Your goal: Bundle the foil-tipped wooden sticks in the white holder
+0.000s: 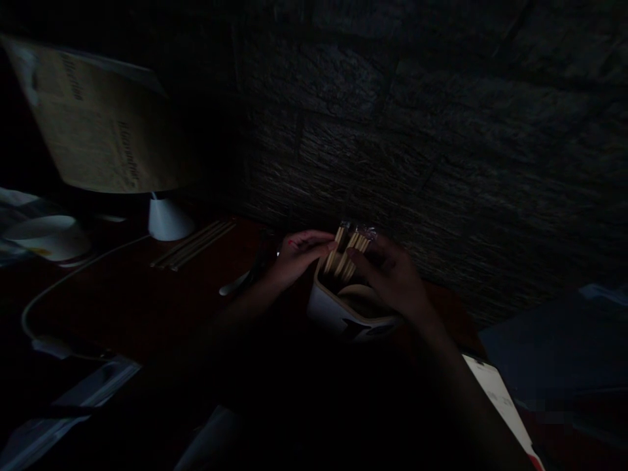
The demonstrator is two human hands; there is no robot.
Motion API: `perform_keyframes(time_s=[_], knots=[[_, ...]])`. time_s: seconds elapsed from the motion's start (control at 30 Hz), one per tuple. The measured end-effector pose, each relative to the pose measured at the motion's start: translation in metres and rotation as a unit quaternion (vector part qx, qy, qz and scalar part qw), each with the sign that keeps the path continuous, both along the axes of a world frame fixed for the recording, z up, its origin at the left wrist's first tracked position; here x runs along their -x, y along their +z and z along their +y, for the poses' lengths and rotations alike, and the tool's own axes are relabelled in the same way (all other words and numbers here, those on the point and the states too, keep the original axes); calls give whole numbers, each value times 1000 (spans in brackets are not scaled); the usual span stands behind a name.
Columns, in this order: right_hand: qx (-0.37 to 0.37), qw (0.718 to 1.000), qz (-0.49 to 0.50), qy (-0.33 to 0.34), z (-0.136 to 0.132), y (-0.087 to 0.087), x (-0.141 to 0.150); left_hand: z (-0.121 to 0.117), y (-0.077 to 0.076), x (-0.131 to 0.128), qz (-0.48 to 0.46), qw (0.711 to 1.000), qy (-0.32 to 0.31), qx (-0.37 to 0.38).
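In the dim head view, a light-coloured container with a dark mark on its front stands near the wall. Several wooden chopsticks, some with clear plastic wrap at their tops, stand upright and slightly tilted in it. My left hand is closed at the container's left side, pinching chopsticks near their upper ends. On the other side, my right hand has its thumb and fingers closed round another bunch of chopsticks. A pale round thing lies inside the container; its kind is unclear.
A lamp with a printed shade stands at the left, its white cable curving over the table. More long sticks and a spoon-like utensil lie nearby. A white bowl is far left; a lit screen lower right.
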State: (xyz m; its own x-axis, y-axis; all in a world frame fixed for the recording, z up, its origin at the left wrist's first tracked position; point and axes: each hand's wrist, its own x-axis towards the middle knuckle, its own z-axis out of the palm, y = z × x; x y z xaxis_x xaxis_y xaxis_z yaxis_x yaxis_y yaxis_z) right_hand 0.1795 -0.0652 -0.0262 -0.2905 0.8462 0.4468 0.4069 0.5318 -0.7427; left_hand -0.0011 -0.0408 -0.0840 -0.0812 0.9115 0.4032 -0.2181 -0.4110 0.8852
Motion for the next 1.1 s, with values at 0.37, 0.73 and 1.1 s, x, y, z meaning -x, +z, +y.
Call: perform_keyframes(time_s=[0.37,0.73,1.1], knots=[[22,1000,21,-4,0,0,-3,-2,-3,-1,29,999,6,11],[-23,1000,-2,12,-1,6,-7,-3,-1,-2,20,1000,8,17],[8,999,-27,45,0,19,-5,-3,-1,0,22,1000,-2,19]])
